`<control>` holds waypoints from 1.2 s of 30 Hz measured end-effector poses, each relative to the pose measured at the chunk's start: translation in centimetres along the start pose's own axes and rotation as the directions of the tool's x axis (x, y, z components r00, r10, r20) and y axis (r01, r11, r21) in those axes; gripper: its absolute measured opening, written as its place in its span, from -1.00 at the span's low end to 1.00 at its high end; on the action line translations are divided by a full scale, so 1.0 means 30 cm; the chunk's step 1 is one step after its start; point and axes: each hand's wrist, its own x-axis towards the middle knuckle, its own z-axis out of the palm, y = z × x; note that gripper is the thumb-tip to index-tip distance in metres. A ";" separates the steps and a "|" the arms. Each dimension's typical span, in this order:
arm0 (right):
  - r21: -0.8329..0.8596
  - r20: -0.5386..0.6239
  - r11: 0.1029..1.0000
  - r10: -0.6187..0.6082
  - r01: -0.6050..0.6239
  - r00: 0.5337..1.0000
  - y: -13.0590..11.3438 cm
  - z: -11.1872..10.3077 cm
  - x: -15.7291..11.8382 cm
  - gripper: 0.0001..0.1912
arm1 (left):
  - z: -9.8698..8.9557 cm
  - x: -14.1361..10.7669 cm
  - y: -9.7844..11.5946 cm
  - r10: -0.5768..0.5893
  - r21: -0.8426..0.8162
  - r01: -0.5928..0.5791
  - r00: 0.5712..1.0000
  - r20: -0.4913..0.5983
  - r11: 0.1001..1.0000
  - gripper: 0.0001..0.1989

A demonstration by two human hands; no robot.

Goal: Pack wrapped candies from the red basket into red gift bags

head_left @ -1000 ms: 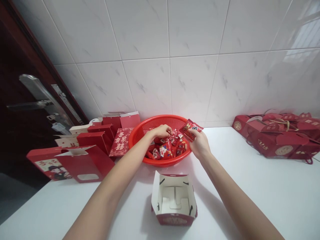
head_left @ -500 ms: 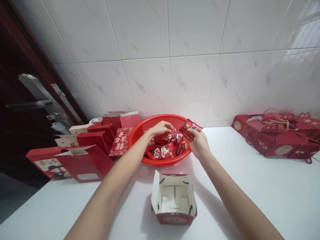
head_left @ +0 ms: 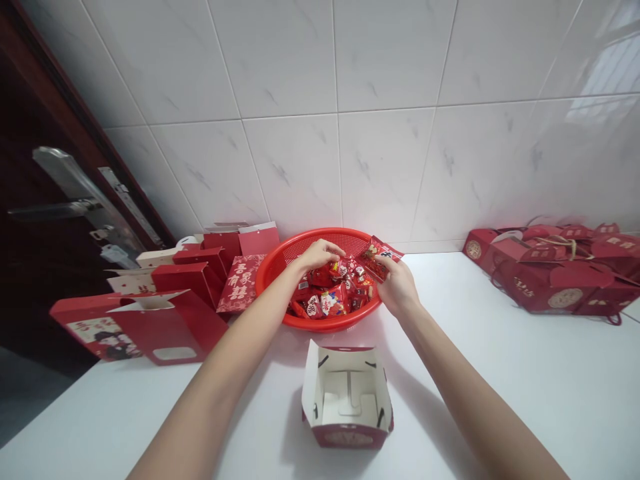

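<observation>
In the head view, my right hand [head_left: 399, 283] pinches a flat red snack packet [head_left: 384, 250] by its lower edge, over the right rim of a red plastic basket [head_left: 327, 325]. The packet has dark pictures and white lettering. My left hand [head_left: 320, 255] hovers over the middle of the basket with its fingers loosely bent and apart, just above a heap of red-wrapped sweets [head_left: 333, 300]. I see nothing held in it. Nearer to me stands an open dark red carton box [head_left: 349, 437], white inside, with black cord ends showing at its corners and nothing in it.
Several red gift boxes [head_left: 155, 327] stand at the left, beside a dark door with a metal handle [head_left: 75, 208]. Closed dark red boxes with cords [head_left: 555, 280] sit at the right. A tiled wall [head_left: 390, 173] rises behind the white table [head_left: 500, 373].
My left hand has lifted very slightly from the sweets, its fingers a little looser. The packet in my right hand has shifted slightly left and up. The carton box has stayed in place.
</observation>
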 end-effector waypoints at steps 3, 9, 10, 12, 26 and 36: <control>0.021 -0.019 1.000 0.015 -0.015 1.000 -0.002 0.004 0.000 -0.92 | -0.002 0.003 -0.008 -0.006 0.013 0.006 1.000 -0.002 1.000 -0.72; 0.023 -0.033 0.999 0.024 -0.023 0.999 0.001 0.000 0.005 -0.93 | -0.004 0.009 -0.014 0.010 -0.075 -0.015 0.998 -0.056 0.997 -0.70; 0.019 -0.031 0.999 0.026 -0.026 0.999 0.000 0.000 0.005 -0.93 | -0.004 0.009 -0.013 0.019 -0.099 -0.026 0.998 -0.067 0.995 -0.71; 0.011 -0.024 1.000 0.028 -0.028 0.999 -0.002 0.001 0.003 -0.93 | -0.005 0.010 -0.009 0.034 -0.144 -0.047 0.995 -0.093 0.989 -0.72; -0.102 0.002 0.994 -0.026 0.026 1.000 0.021 -0.003 0.001 -0.75 | 0.036 -0.036 0.109 0.164 -0.345 -0.215 0.972 -0.170 0.914 -0.47; -0.224 0.074 0.971 -0.072 0.087 0.995 0.033 -0.017 0.011 -0.72 | 0.041 -0.071 0.156 0.071 -0.548 -0.026 0.996 0.061 0.836 -0.48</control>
